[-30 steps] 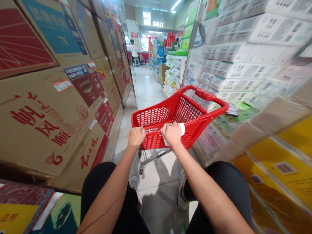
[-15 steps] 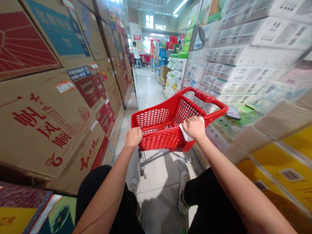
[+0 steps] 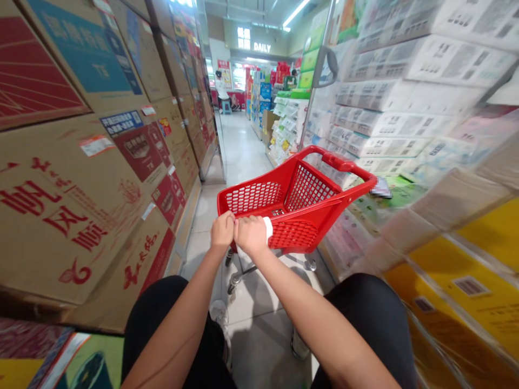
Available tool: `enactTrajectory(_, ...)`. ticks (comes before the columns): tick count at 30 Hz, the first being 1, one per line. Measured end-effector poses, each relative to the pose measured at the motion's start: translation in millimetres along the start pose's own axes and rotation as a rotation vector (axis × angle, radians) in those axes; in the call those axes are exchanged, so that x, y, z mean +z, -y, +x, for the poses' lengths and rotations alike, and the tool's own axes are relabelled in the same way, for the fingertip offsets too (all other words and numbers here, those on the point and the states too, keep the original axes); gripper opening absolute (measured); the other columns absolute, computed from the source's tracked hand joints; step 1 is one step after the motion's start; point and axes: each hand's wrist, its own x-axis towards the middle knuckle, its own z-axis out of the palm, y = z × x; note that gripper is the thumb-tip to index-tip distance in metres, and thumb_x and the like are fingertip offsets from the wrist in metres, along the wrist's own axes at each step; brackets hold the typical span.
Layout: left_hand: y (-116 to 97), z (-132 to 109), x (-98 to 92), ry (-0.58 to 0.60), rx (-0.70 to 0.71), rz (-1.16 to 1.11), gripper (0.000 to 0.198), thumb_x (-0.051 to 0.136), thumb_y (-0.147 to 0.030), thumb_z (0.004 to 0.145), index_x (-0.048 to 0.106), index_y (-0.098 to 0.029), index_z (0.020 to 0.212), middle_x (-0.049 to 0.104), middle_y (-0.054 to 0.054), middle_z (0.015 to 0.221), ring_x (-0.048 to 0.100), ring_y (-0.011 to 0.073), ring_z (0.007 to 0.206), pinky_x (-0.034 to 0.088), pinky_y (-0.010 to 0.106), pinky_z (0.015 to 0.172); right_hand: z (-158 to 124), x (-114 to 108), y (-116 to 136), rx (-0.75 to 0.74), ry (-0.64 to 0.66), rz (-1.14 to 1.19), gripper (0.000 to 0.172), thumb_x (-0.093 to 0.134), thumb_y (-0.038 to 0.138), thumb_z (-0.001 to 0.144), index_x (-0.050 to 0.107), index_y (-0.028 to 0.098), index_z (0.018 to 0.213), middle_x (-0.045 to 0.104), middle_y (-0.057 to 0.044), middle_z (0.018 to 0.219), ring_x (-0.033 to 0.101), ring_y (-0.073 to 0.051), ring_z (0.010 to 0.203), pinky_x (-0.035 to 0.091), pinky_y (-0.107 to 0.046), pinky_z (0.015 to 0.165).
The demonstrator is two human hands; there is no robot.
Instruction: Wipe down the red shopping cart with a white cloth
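Note:
A small red plastic shopping cart (image 3: 302, 202) stands on the tiled aisle floor just in front of me, its mesh basket empty and its handle bar at the far right. My left hand (image 3: 222, 231) is closed on the near left rim of the basket. My right hand (image 3: 251, 235) sits right beside it, fingers wrapped round a white cloth (image 3: 268, 227) that is pressed against the near rim. My knees in black trousers show at the bottom.
Stacked brown cardboard cartons (image 3: 81, 178) wall the left side of the narrow aisle. Shelves of white packaged goods (image 3: 405, 102) and yellow boxes (image 3: 486, 259) line the right. The tiled floor (image 3: 239, 146) runs ahead to more displays; a person (image 3: 221, 86) stands far off.
My right hand with the white cloth slid from the middle of the near rim out to the right side, then back left, ending against my left hand. The left hand stayed on the rim.

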Motion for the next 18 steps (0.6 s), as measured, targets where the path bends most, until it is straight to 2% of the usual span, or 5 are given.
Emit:
enactTrajectory(4,8.6,4.1,-6.6,-0.014,0.004,0.101,0.034,0.033,-0.025,0.091,0.066,-0.024,0.081,0.071,0.006,0.084,0.063,0.022,0.083,0.033,0.031,0.066,3.5,-9.1,-28.6,-0.099,0.057,-0.025,0.043,0.035,0.044,0.102,0.07,0.02,0.093,0.075,-0.009,0.091,0.066,-0.023,0.085,0.037,-0.035,0.081)
enactTrajectory(9,9.2,4.3,-9.4,-0.007,-0.026,0.16,0.034,0.035,-0.026,0.092,0.068,-0.025,0.083,0.071,0.008,0.085,0.064,0.0243,0.085,0.029,0.032,0.063,-3.6,-54.0,-140.2,0.087,0.148,-0.256,0.049,0.038,0.047,0.099,0.073,0.016,0.083,0.075,-0.012,0.082,0.067,-0.022,0.075,0.037,-0.034,0.077)
enactTrajectory(13,8.4,3.5,-10.6,0.005,-0.035,0.156,0.035,0.034,-0.027,0.092,0.067,-0.024,0.083,0.07,0.008,0.084,0.064,0.0238,0.086,0.028,0.033,0.063,-9.6,-88.5,-214.4,0.154,0.085,-0.399,0.048,0.038,0.041,0.098,0.073,0.014,0.081,0.074,-0.014,0.082,0.066,-0.023,0.077,0.035,-0.036,0.078)
enactTrajectory(16,5.2,1.6,-9.0,0.004,-0.027,0.155,0.035,0.033,-0.027,0.093,0.067,-0.023,0.084,0.071,0.007,0.086,0.063,0.0225,0.085,0.027,0.032,0.062,-15.0,-90.3,-223.7,0.194,0.018,-0.41,0.044,0.039,0.037,0.097,0.071,0.014,0.078,0.073,-0.014,0.081,0.063,-0.024,0.078,0.033,-0.037,0.08)
enactTrajectory(18,1.0,-0.5,-6.5,-0.007,-0.024,0.183,0.035,0.033,-0.026,0.093,0.068,-0.023,0.086,0.072,0.007,0.09,0.063,0.0219,0.085,0.027,0.032,0.062,-19.0,-77.2,-201.1,0.211,-0.021,-0.364,0.041,0.038,0.033,0.098,0.068,0.015,0.076,0.071,-0.013,0.08,0.06,-0.023,0.079,0.032,-0.037,0.081)
